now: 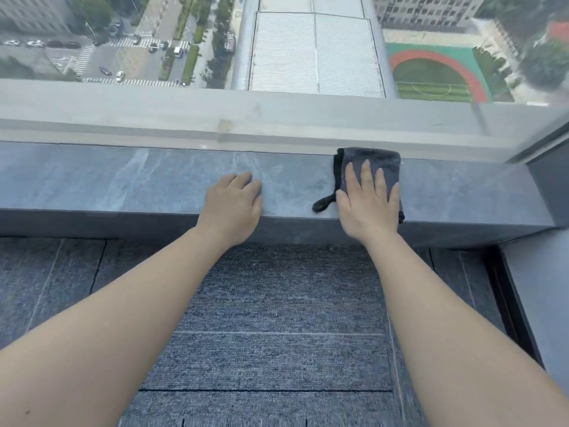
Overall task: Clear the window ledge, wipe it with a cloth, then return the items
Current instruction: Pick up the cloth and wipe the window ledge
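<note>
Wiping step in hand, judging by the bare stone window ledge (154, 177) and no items in view.

Right hand (368, 204) flat, fingers spread, pressing the folded dark grey cloth (374, 157) down on the ledge, right of centre, cloth's far edge just short of the window glass (277, 124). Not clamped on the cloth, just palm on top. Black hanging loop (321, 204) trailing off the cloth's left corner, near the ledge's front edge.

Left hand (232, 204) empty, fingers loosely curled, resting on the ledge's front edge, left of the cloth and apart from it. Looks like a brace.

To do it well:
- Keep palm pressure even; a flat hand slips off a folded cloth easily.
- Run long overlapping strokes along the ledge, glass side first, then front edge.
- Cover the far right end by the window frame corner (529, 155); likely dust trap.
- Shift the left hand off the ledge before sweeping left, else a patch missed.
- Streaks visible on the ledge left of the cloth; stone veining or smear, cannot tell.
</note>
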Demonstrator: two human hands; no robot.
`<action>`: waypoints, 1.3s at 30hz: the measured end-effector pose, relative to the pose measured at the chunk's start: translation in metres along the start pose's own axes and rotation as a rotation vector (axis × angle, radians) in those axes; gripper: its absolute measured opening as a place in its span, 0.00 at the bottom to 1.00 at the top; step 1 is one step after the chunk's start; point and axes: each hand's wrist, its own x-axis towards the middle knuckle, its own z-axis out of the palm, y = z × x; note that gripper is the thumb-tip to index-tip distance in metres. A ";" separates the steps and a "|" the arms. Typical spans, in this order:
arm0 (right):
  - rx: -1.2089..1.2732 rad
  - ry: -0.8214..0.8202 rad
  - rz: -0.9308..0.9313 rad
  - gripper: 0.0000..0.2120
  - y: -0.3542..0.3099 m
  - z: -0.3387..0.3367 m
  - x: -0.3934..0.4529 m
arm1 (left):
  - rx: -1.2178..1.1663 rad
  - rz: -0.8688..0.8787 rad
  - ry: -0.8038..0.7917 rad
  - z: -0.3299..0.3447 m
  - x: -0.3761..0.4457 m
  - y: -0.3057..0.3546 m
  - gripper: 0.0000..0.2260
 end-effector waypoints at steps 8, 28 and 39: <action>0.100 0.000 0.189 0.26 -0.009 -0.006 0.013 | 0.037 0.082 -0.039 0.005 0.000 0.000 0.20; 0.066 -0.011 -0.048 0.26 0.034 -0.004 -0.010 | 0.015 0.181 -0.043 0.016 0.014 0.053 0.20; 0.155 -0.003 0.324 0.27 0.109 -0.024 0.021 | 0.054 0.271 -0.084 0.024 0.042 0.109 0.19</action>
